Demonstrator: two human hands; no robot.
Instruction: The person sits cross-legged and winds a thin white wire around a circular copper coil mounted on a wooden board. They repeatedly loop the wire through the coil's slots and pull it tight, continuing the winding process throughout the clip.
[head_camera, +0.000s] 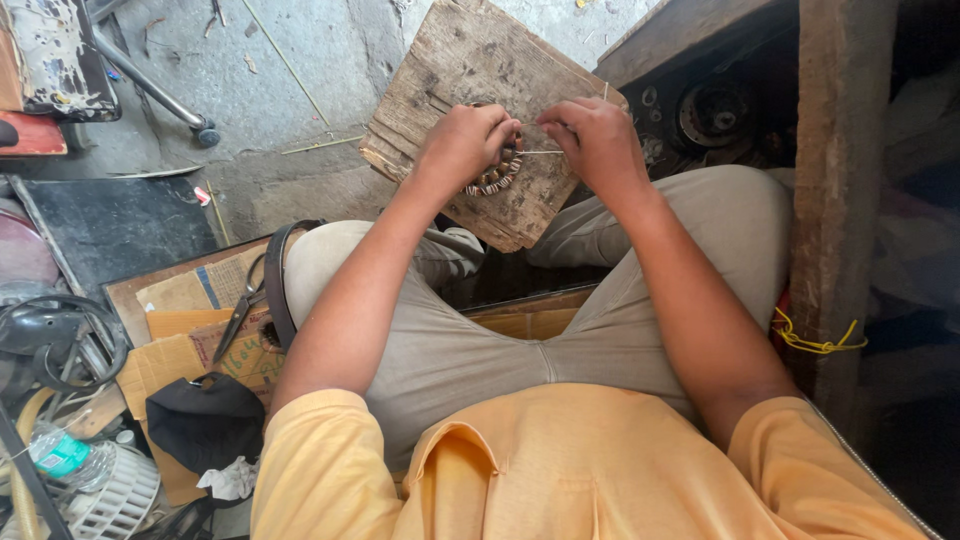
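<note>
Ring-shaped coil (497, 175), banded red-brown and white, sits at upper centre of the frame on a worn wooden board (470, 60). Left hand (465, 140) is curled closed over the coil's upper edge. Right hand (597, 138), just right of it, pinches a thin pale wire (541, 152) that runs across to the coil; fingers tight on the wire.

The board is scarred and splintered, tilted, propped over the person's crossed legs. Beyond it, grey concrete floor (290, 70), dusty and littered with thin sticks. Lower left: flattened cardboard (180, 350) with scissors (240, 315), a black cap (205, 420), a plastic bottle (60, 455). Right side: upright wooden post (830, 150) tied with yellow cord (815, 340), a round metal part (712, 112) in the dark recess behind.
</note>
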